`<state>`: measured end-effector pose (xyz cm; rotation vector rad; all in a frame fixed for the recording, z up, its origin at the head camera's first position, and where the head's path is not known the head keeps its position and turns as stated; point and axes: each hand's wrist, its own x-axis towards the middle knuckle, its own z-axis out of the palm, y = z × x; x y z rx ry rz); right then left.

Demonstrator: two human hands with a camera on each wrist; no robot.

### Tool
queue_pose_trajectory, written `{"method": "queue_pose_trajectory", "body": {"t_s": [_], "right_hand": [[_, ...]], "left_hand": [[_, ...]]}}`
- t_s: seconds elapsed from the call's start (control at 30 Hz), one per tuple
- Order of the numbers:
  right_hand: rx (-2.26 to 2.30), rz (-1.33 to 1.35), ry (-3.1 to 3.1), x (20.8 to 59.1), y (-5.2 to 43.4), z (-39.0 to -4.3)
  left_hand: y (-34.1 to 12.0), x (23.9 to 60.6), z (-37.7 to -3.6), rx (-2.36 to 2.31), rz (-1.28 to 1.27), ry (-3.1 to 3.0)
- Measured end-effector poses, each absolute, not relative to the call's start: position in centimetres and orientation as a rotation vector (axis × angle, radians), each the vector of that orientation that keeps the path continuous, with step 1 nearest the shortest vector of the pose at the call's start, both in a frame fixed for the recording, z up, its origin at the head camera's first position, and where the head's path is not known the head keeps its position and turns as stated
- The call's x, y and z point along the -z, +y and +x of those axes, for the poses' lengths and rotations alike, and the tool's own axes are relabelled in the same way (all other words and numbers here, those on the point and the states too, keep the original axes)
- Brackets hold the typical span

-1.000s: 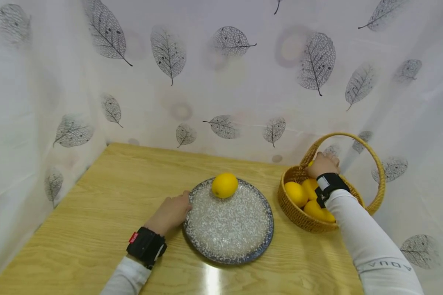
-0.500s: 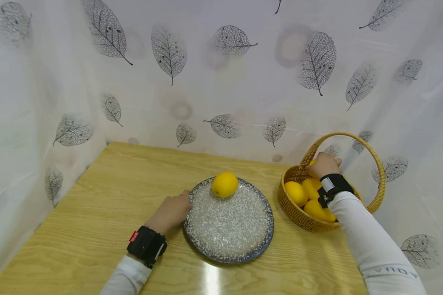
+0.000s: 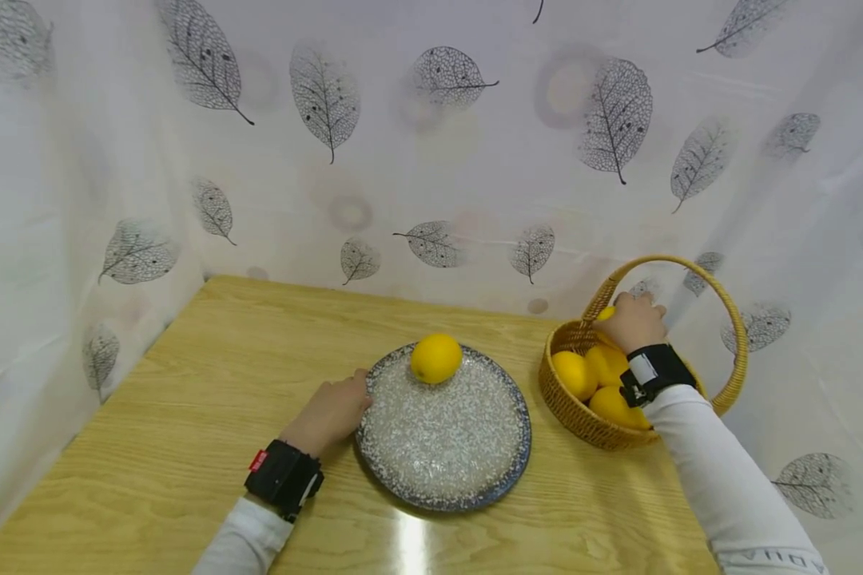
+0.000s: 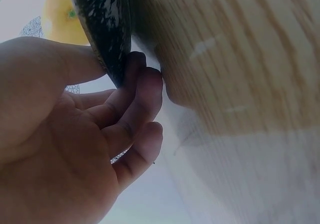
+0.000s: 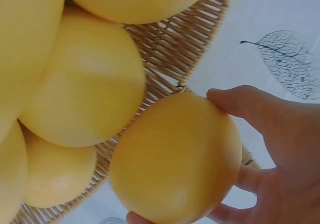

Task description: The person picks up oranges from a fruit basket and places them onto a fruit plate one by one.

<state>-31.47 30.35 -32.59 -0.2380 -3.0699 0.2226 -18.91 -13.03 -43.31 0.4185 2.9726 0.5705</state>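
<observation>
My left hand (image 3: pixel 331 409) grips the left rim of a round speckled grey plate (image 3: pixel 446 439) with a dark edge. In the left wrist view the thumb lies over the rim and the curled fingers (image 4: pixel 149 91) are beneath it. One lemon (image 3: pixel 436 358) rests near the plate's far edge. At the far side of a wicker basket (image 3: pixel 582 419), my right hand (image 3: pixel 634 319) holds another lemon (image 5: pixel 175 159) between thumb and fingers. Several more lemons (image 3: pixel 574 374) lie in the basket, partly hidden by my right wrist in the head view.
The basket's tall arched handle (image 3: pixel 739 335) rises around my right hand. Plate and basket stand on a light wooden table (image 3: pixel 259 343). A pale curtain (image 3: pixel 431 160) with leaf prints hangs close behind the table and along its sides.
My right wrist has shifted slightly to the right and turned, and a bit more of the held lemon shows. My left hand, the plate and its lemon stay in place.
</observation>
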Motion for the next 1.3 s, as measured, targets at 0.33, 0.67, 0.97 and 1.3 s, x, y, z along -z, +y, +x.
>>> {"method": "queue_pose_trajectory", "body": {"t_s": [0.33,0.67,0.97,1.3], "right_hand": [[-0.264,-0.116,-3.064,31.5,29.6,-30.1],[-0.294,-0.082,-3.029,31.1,28.4,-28.5],[-0.366,-0.001,-2.993,30.3,25.5,-26.8],[-0.470,0.042,-2.959,32.0,21.2,-25.1]], "left_hand": [[-13.0,43.5,-19.0,-0.572,0.434,2.975],[-13.0,43.7,-19.1,-0.577,0.418,2.973],[-13.0,43.6,-19.1,-0.570,0.437,2.988],[-13.0,43.1,-18.9,-0.595,0.440,2.969]]}}
